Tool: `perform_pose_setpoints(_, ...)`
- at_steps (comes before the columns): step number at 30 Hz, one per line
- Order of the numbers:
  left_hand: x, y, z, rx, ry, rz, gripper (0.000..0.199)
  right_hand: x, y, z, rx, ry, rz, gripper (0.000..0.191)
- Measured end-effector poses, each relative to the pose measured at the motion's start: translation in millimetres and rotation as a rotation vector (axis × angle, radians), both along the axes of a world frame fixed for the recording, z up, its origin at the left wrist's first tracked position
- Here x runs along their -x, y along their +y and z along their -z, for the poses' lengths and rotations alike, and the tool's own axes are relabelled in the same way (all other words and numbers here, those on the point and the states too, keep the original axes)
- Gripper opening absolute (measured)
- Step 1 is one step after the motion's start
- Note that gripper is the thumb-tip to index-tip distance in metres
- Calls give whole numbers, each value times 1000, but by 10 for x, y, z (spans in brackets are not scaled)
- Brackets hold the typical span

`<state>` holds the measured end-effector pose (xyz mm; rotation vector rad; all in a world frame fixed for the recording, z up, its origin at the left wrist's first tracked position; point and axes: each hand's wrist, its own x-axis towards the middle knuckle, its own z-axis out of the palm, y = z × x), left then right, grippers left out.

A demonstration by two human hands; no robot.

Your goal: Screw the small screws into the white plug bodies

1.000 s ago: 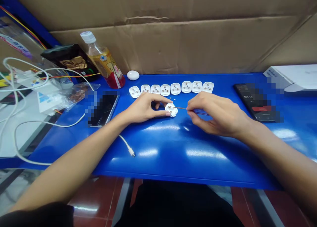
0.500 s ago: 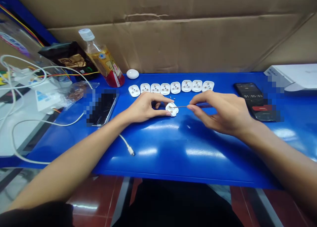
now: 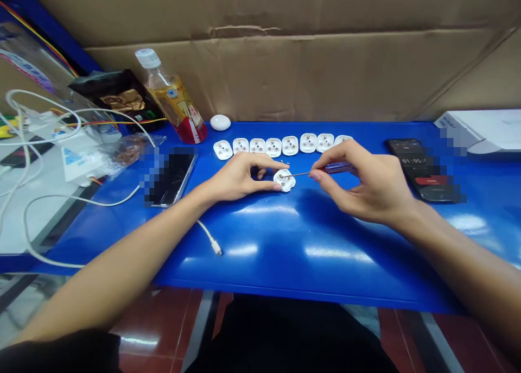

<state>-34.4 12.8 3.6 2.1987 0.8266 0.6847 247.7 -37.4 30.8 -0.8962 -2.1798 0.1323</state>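
Observation:
My left hand (image 3: 240, 178) pinches a white three-pin plug body (image 3: 285, 180) at its edge between thumb and fingers, flat on the blue table. My right hand (image 3: 366, 185) holds a small blue-handled screwdriver (image 3: 337, 168) in its fingertips. The screwdriver's thin metal shaft reaches left, and its tip rests on a screw in the plug's face. A row of several white plug bodies (image 3: 290, 145) with metal screws lies just beyond my hands, its right end partly behind my right fingers.
A black phone (image 3: 175, 177) lies left of my hands, and a timer phone (image 3: 419, 169) lies to the right. Behind stand a drink bottle (image 3: 173, 99) and a white oval case (image 3: 220, 122). White cables (image 3: 81, 199) trail on the left. Cardboard (image 3: 285, 74) walls off the back.
My right hand has turned slightly, lifting the screwdriver's handle toward the far side while its tip stays on the plug. The left hand and plug have barely moved.

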Motion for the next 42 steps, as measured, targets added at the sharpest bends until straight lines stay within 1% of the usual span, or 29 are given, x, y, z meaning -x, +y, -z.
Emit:
perform_pose_setpoints(4, -1, 0, 1, -9, 7, -7, 48, 0, 1, -5, -16, 3, -3, 10)
perform_pose_setpoints(10, 6, -1, 13, -6, 20, -17, 49, 17, -14, -7, -164, -89, 58, 4)
perform_pose_setpoints(13, 7, 0, 17, 4, 26, -22, 49, 14, -18, -5, -204, -131, 83, 9)
perform_pose_setpoints(15, 4, 0, 17, 15, 26, -24, 48, 7, -23, -11, -192, -148, 69, 10)
perform_pose_setpoints(19, -7, -6, 19, 22, 22, -33, 48, -2, -35, -33, -168, -172, 17, 3)
perform_pose_setpoints(23, -17, -18, 23, 11, 15, -51, 48, 7, -38, -33, -133, -165, 47, 3)
perform_pose_setpoints(25, -20, -22, 24, 5, 14, -64, 47, 10, -35, -30, -122, -167, 39, 3)
perform_pose_setpoints(27, -22, -23, 25, -5, 8, -75, 47, 9, -32, -37, -137, -160, 5, 1)
perform_pose_setpoints(32, -27, -25, 33, -25, -2, -77, 46, 2, -32, -84, -159, -188, -94, 10)
perform_pose_setpoints(34, -26, -28, 37, -29, -3, -80, 46, 4, -30, -90, -159, -206, -110, 10)
perform_pose_setpoints(36, -24, -30, 40, -32, -2, -83, 46, 8, -28, -80, -149, -204, -83, 9)
perform_pose_setpoints(38, -22, -30, 42, -37, -9, -79, 46, 10, -27, -63, -129, -177, -21, 6)
perform_pose_setpoints(40, -20, -29, 44, -37, -18, -72, 47, 10, -28, -51, -86, -127, 39, 1)
perform_pose_setpoints(42, -20, -27, 45, -30, -21, -67, 47, 10, -32, -55, -23, -76, 68, 4)
